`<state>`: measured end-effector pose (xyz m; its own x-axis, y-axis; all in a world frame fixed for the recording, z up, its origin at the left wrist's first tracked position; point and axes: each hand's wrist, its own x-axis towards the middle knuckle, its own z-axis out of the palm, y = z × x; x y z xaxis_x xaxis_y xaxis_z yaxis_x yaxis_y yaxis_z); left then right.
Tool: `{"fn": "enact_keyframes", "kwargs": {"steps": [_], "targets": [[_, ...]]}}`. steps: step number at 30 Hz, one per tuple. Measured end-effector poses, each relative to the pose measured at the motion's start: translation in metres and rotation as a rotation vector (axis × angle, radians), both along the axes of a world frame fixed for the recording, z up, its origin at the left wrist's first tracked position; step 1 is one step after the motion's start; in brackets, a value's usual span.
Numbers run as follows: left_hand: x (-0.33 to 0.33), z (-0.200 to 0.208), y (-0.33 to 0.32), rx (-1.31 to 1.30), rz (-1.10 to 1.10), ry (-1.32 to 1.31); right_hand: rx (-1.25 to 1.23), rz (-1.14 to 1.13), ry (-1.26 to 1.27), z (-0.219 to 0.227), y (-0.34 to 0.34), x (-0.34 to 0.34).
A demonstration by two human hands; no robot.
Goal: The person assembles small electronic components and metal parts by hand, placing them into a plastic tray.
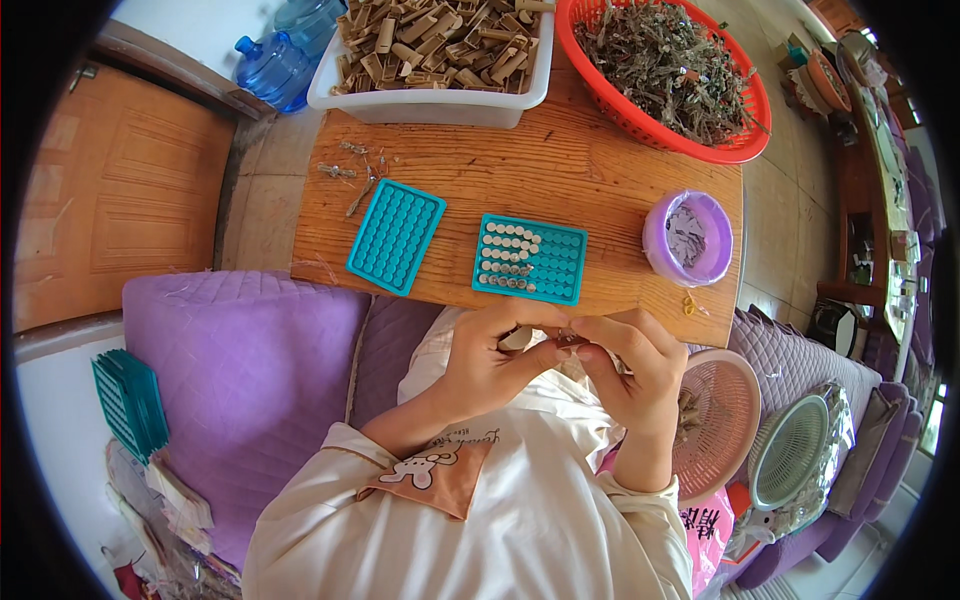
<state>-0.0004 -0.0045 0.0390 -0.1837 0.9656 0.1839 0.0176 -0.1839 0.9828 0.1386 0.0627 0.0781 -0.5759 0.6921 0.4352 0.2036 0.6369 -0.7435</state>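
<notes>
Left hand point(492, 362) and right hand point(636, 366) pinch a small brown piece point(570, 341) (too obscured to identify); a part-filled teal tray point(563, 264) lies just beyond their grip.

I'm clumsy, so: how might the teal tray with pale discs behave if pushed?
The tray looks low and flat, so it would probably slide rather than tip. Its discs seem seated in pockets, so they might ride along, though a hard jolt could scatter some.
</notes>
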Motion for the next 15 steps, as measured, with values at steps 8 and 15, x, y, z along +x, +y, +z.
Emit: {"fn": "enact_keyframes", "kwargs": {"steps": [8, 15], "targets": [[0.0017, -0.0084, 0.0022, -0.04, -0.016, -0.218, -0.045, 0.036, -0.043, -0.0014, 0.0031, 0.0012], [-0.0006, -0.0094, -0.0018, -0.097, -0.108, -0.195, -0.112, 0.001, -0.034, -0.0012, 0.0007, 0.0027]]}}
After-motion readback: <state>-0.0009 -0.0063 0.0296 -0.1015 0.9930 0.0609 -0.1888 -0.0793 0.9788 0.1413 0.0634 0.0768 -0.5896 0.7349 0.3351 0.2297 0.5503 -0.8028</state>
